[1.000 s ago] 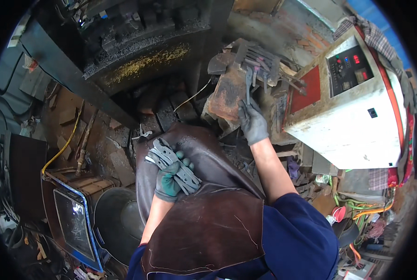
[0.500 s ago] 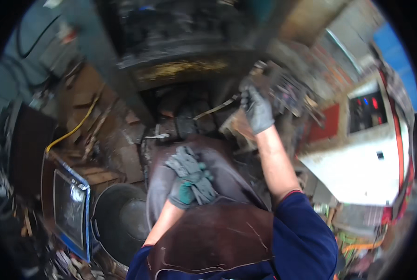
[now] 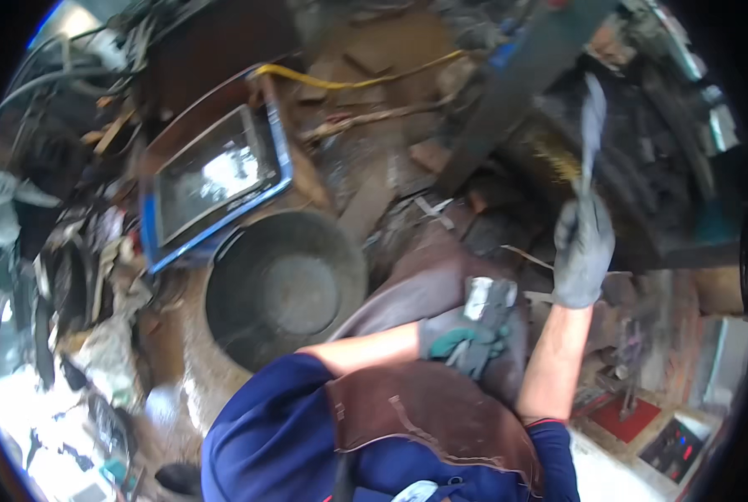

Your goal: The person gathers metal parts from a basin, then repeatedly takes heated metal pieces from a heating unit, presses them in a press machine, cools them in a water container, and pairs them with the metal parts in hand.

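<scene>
My left hand [image 3: 466,335], in a grey and green work glove, is closed in my lap around a grey bundle [image 3: 484,356]. A bright, shiny patch shows at the bundle's upper end; blur hides what it is made of. My right hand [image 3: 583,251], in a grey glove, is raised in front of me at the right. It is closed on a long, pale, blade-like strip [image 3: 592,125] that points up and away and is smeared by motion. A brown leather apron [image 3: 428,410] covers my lap.
A large black tub [image 3: 286,293] stands left of my lap. Beyond it leans a blue-framed panel [image 3: 215,180] with a yellow cable [image 3: 357,82] behind. A dark machine post [image 3: 524,92] rises ahead. A control box [image 3: 675,448] is at the lower right; scraps lie at the left.
The view has swung left, bringing the tub and panel nearer the middle. The pale strip now shows clearly in my right hand. My left hand keeps the grey bundle in my lap.
</scene>
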Motion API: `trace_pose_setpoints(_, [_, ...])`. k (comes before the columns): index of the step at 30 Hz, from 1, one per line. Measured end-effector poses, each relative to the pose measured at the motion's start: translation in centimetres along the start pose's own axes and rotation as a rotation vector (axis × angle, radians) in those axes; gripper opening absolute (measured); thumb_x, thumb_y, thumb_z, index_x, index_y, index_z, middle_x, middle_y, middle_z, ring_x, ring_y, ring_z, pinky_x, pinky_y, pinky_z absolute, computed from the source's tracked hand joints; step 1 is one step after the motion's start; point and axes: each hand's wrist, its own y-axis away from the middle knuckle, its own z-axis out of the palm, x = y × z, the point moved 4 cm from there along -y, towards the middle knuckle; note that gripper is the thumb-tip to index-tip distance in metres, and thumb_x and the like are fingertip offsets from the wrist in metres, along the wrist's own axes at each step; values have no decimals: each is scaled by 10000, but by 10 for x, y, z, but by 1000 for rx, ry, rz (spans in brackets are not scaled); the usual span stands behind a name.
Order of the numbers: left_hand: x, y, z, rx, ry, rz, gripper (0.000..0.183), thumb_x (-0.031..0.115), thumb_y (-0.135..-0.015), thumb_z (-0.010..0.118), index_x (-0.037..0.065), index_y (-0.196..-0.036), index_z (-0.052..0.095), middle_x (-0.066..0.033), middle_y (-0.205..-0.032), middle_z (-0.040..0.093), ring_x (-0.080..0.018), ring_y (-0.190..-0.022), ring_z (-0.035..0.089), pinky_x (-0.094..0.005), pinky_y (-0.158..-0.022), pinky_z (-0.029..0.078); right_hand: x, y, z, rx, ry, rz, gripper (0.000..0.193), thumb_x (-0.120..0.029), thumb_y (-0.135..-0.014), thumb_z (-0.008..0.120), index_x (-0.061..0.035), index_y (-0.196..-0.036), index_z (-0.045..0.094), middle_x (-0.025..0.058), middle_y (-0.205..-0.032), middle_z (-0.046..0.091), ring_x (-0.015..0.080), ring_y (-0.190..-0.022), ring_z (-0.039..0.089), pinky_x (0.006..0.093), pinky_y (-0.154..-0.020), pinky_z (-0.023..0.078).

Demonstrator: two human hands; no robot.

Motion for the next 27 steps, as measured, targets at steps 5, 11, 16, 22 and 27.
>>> trace_pose_setpoints(5, [-2, 3, -12, -28, -138, -43, 338, 71, -836, 633, -7, -1156, 556, -108, -1059, 634, -228, -948, 628, -331, -830, 521, -20, 20, 67, -526, -379, -148, 666, -102, -884, 627, -41, -1439, 263, 156, -1404, 413, 224, -1254, 443, 360, -971, 453])
trace_pose_setpoints(11, [5, 16, -8, 193, -53, 14, 414, 27, -832, 587, 30, -1232, 482, -97, -1073, 602, -299, -954, 595, -438, -909, 489, 122, 75, -168, 366, -873, 264, 283, -199, -868, 662, -90, -1120, 594, 55, -1007, 613, 152, -873, 593, 296, -743, 517])
trace_pose_setpoints(16, [-3, 3, -11, 184, -112, 36, 539, 2, -800, 620, 147, -1289, 447, -69, -1062, 598, -256, -924, 600, -449, -862, 514, 149, 110, -287, 723, -1014, 248, 223, -350, -918, 579, -132, -872, 580, -56, -659, 475, 40, -496, 409, 156, -394, 334])
trace_pose_setpoints(22, [-4, 11, -4, 222, -129, 43, 546, 7, -805, 617, 135, -1303, 435, -59, -1081, 586, -238, -932, 598, -424, -877, 510, 152, 120, -306, 753, -571, 270, 146, -195, -883, 592, -134, -752, 575, -31, -600, 478, 83, -448, 390, 226, -407, 300])
trace_pose_setpoints(27, [-5, 4, -5, 186, -75, 22, 530, -10, -808, 611, 122, -1292, 440, -80, -1056, 603, -281, -937, 609, -449, -854, 516, 60, 133, -225, 645, -104, 189, 199, -163, -923, 508, -14, -963, 633, -37, -582, 444, 37, -423, 347, 194, -385, 252])
